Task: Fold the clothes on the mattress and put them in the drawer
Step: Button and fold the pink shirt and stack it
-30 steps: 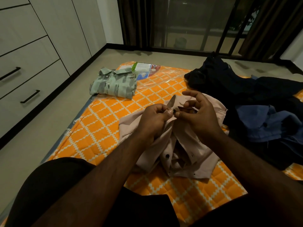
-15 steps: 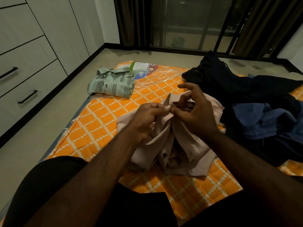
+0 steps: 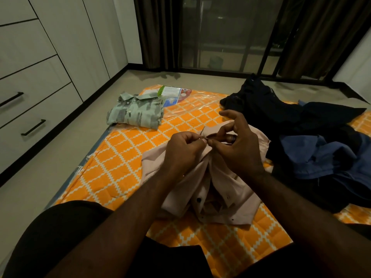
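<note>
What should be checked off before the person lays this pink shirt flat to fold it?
1. Left hand and right hand pinch the pink shirt at its collar: ok.
2. Top button fastened: cannot tell, the fingers hide it.
3. Shirt front closed lower down: not ok, it gapes open.
4. Bare mattress beside the shirt for laying it flat: ok, there is room to its left.
5. Drawers open to take folded clothes: not ok, those in view are shut.
</note>
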Tool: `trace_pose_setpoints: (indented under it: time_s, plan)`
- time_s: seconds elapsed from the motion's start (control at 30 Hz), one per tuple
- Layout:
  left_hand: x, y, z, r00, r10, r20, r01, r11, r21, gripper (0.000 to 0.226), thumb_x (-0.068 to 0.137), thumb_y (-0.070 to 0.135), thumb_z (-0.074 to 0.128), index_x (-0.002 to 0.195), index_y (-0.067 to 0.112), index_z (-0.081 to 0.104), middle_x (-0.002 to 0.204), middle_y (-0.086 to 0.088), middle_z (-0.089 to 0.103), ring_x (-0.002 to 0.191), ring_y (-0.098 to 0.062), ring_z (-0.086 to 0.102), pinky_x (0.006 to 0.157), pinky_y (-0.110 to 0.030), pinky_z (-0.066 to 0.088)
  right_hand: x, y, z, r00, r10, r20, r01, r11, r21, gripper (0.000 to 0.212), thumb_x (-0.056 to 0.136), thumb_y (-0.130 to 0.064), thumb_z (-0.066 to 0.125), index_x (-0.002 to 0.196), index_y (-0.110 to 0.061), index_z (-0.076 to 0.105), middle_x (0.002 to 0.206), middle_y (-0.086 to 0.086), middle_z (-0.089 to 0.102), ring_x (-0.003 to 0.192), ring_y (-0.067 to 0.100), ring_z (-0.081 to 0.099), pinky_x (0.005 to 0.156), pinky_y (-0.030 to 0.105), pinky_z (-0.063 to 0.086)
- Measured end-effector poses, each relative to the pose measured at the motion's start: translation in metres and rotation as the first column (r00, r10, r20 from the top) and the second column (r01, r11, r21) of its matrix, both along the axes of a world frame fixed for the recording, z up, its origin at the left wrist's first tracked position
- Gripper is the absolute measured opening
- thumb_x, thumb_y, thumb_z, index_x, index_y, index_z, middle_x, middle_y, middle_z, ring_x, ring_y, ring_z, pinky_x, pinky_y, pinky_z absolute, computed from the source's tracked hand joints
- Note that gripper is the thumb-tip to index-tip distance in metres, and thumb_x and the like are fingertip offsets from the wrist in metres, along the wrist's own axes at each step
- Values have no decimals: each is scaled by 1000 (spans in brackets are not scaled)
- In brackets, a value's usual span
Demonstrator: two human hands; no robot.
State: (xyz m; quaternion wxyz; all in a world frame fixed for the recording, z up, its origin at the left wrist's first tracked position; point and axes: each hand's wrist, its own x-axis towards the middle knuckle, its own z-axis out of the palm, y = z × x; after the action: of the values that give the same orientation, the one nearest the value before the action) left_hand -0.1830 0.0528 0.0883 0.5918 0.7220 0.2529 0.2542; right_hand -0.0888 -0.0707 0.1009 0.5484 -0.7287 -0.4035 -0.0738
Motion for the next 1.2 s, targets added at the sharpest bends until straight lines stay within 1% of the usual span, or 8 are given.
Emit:
trace_pose_setpoints:
  time_s: [0.17, 0.27, 0.43, 0.57, 0.83, 0.97, 1.07, 1.2]
  plan:
    - [2, -5, 1, 992, 120, -31, -108, 959, 261, 5, 86, 13, 71, 84, 15, 76, 69, 3, 71, 65, -13, 66, 63, -28, 52, -5, 2, -1, 997, -58, 42, 59, 998, -15, 69, 78, -8, 86, 136, -20, 53, 76, -11, 61, 77, 3, 66, 72, 10, 54]
    - [1, -6, 0, 993, 118, -22, -104, 939, 328, 4, 88, 14, 71, 89, 13, 75, 70, 6, 68, 65, -5, 61, 56, -11, 40, -6, 4, -1, 994, -109, -19, 108, 994, -24, 69, 76, -8, 86, 135, -26, 53, 70, -7, 60, 70, 6, 64, 66, 18, 56]
    - [1, -4, 1, 996, 84, 15, -83, 915, 395, 7, 92, 15, 69, 98, 12, 73, 82, 4, 70, 75, -6, 62, 59, -6, 37, 5, 0, 2, 897, 11, -442, 3, 1000, 31, 70, 73, -4, 88, 130, -28, 56, 80, 14, 62, 79, 20, 69, 74, 44, 64]
    - [2, -5, 1, 998, 64, 17, -65, 895, 441, 9, 94, 15, 68, 102, 12, 73, 88, 4, 70, 78, -3, 61, 62, -4, 38, 9, -3, 0, 736, 102, -670, -16, 991, 133, 74, 71, 8, 85, 133, -20, 55, 102, 24, 72, 99, 32, 74, 79, 42, 64]
    - [1, -1, 0, 997, 71, -5, -62, 906, 418, 8, 94, 18, 70, 100, 15, 74, 79, 10, 66, 72, -2, 61, 58, -8, 39, 2, 0, 0, 877, -37, -480, 61, 998, 34, 69, 74, -3, 88, 133, -22, 58, 81, 20, 62, 82, 34, 70, 77, 46, 64]
    - [0, -1, 1, 996, 88, 0, -81, 917, 390, 7, 92, 19, 71, 98, 17, 74, 79, 10, 69, 74, -3, 64, 60, -13, 44, -4, 2, 0, 971, -127, -201, 125, 992, -24, 61, 76, -12, 88, 129, -22, 61, 70, -5, 62, 70, 12, 66, 71, 30, 60]
    - [0, -1, 4, 995, 103, 9, -98, 910, 402, 7, 91, 17, 72, 97, 15, 74, 73, 15, 64, 68, 1, 61, 57, -6, 41, -9, 2, 0, 985, -157, -66, 158, 987, 0, 54, 78, -14, 86, 126, -21, 62, 68, -9, 59, 69, 4, 62, 66, 17, 52]
    - [1, -2, 2, 991, 129, 33, -130, 892, 434, 4, 89, 14, 71, 92, 12, 72, 68, 16, 59, 63, 1, 56, 56, -6, 38, -14, 4, -2, 984, -175, -6, 175, 984, 16, 49, 79, -13, 85, 122, -23, 64, 66, -9, 56, 66, 6, 60, 62, 17, 49]
